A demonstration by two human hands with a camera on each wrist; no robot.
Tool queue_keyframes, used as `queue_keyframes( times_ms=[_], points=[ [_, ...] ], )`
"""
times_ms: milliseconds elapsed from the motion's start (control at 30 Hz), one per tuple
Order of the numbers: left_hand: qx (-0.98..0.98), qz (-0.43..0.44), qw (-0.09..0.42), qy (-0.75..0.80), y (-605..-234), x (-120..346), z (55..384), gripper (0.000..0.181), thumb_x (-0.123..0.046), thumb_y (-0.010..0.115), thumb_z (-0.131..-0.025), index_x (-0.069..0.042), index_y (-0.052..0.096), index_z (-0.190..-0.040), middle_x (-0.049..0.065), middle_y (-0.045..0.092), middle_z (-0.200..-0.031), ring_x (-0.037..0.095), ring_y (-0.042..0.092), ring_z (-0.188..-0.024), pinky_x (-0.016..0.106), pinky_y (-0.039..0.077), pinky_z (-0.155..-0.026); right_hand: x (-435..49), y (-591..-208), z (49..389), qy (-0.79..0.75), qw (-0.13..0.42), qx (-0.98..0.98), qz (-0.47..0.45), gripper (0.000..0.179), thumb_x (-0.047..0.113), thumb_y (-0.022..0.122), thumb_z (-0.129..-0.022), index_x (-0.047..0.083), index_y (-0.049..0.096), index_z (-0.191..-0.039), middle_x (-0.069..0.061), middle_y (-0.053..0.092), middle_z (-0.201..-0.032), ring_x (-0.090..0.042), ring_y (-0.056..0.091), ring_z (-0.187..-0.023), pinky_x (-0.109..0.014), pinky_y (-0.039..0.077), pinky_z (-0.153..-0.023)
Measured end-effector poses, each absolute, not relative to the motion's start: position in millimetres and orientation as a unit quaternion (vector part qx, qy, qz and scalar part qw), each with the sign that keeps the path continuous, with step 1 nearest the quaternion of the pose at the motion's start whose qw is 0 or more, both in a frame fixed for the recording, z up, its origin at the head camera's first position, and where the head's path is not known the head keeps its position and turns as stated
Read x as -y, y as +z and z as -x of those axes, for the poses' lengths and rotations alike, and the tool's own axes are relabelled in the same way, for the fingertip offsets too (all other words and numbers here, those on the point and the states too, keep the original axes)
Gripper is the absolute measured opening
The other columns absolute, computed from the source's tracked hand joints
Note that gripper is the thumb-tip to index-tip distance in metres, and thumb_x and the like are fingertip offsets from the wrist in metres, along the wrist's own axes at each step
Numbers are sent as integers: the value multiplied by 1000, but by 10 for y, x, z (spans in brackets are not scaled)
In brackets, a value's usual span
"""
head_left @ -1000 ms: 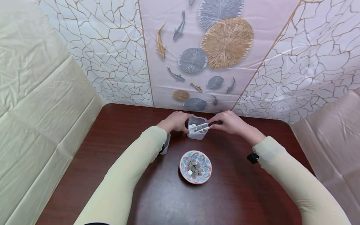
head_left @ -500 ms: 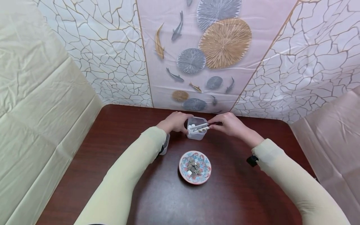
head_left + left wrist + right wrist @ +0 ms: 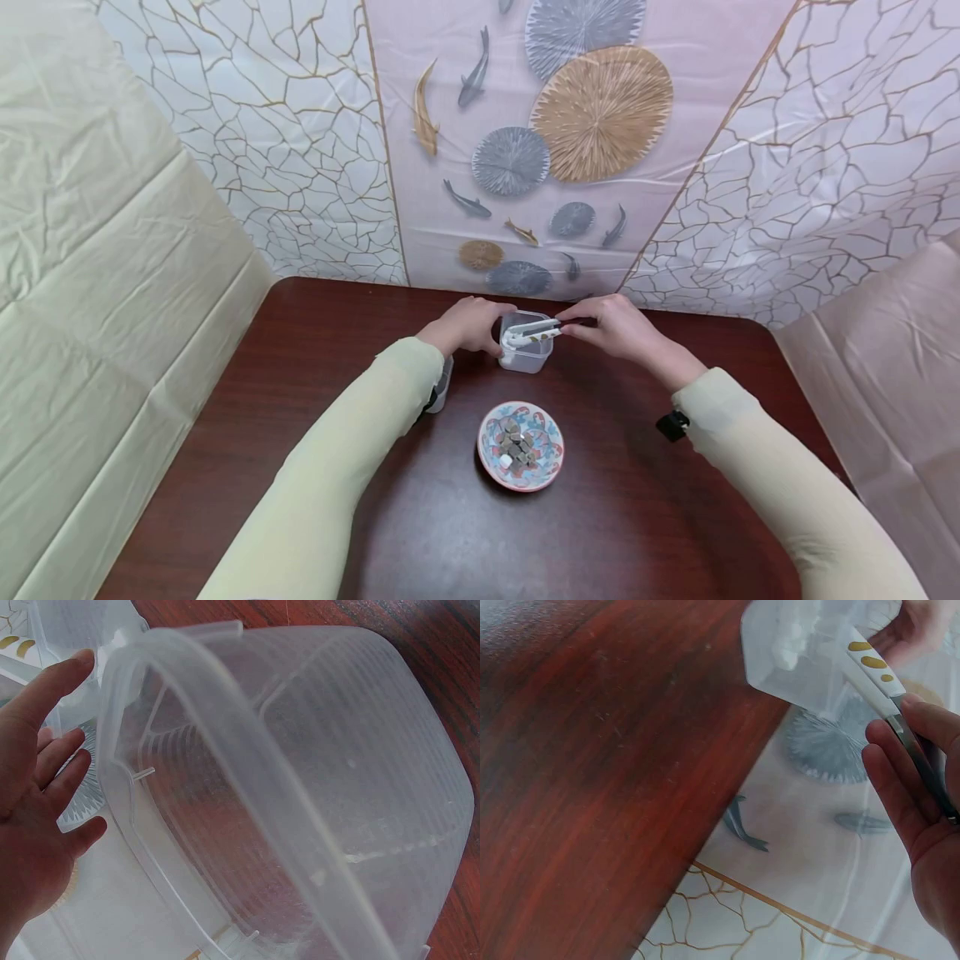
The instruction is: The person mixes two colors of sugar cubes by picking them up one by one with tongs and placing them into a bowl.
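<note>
My left hand (image 3: 468, 323) grips the left side of a small clear plastic tub (image 3: 528, 362) at the back of the table, thumb near and fingers far. Small white pieces (image 3: 507, 355) lie at the tub's left; their kind is unclear. Between thumb and fingers, my right hand (image 3: 615, 327) holds tongs (image 3: 870, 664) with white, yellow-spotted ends and metal handles. The tong ends reach into the tub, by the white pieces; whether they pinch one is too small to tell. A patterned plate (image 3: 553, 450) nearer me bears several grey-brown cubes (image 3: 517, 448) and one white piece (image 3: 506, 461).
Beneath my left wrist stands a second clear plastic tub (image 3: 375, 735), nothing visible inside it. The dark red-brown table (image 3: 315, 375) ends at a patterned cloth backdrop (image 3: 517, 225) just behind the hands. Pale cloth hangs at both sides.
The tongs have risen slightly in the tub, and their ends now sit among the white pieces at its left. The left hand, tub and plate stay essentially in place.
</note>
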State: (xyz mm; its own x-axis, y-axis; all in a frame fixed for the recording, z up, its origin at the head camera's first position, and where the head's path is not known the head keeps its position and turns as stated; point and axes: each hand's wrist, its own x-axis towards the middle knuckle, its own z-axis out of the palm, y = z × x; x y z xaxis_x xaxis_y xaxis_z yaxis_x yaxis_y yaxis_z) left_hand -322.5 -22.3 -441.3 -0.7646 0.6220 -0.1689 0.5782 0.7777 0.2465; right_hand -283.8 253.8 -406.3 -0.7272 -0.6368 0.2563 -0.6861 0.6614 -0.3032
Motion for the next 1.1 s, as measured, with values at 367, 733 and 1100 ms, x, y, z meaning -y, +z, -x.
queue_keyframes(
  times_ms=[367,733,1100],
  points=[
    [-935,-323,120,81,-4418,231,3241,85,-40,86,-90,-17,48,-162,7,62,-152,28,59,-137,43,42,-118,-2510,-4022,2851,172,53,904,-388,21,11,83,-94,8,84,-114,-8,81,-109,-29,77,-101,-52,59,-89],
    [-934,-325,124,80,-4432,222,3240,84,-40,85,-91,-17,47,-163,8,61,-153,29,58,-138,45,41,-119,-2522,-4028,2970,196,11,915,-351,20,10,83,-94,7,84,-114,-8,82,-108,-25,76,-93,-46,57,-80],
    [-934,-324,125,80,-4417,232,3237,85,-40,86,-90,-17,47,-162,8,61,-153,29,57,-139,45,40,-119,-2419,-3957,3080,191,-2,908,-372,19,10,83,-94,5,84,-112,-10,82,-105,-29,77,-98,-52,59,-84]
  ],
)
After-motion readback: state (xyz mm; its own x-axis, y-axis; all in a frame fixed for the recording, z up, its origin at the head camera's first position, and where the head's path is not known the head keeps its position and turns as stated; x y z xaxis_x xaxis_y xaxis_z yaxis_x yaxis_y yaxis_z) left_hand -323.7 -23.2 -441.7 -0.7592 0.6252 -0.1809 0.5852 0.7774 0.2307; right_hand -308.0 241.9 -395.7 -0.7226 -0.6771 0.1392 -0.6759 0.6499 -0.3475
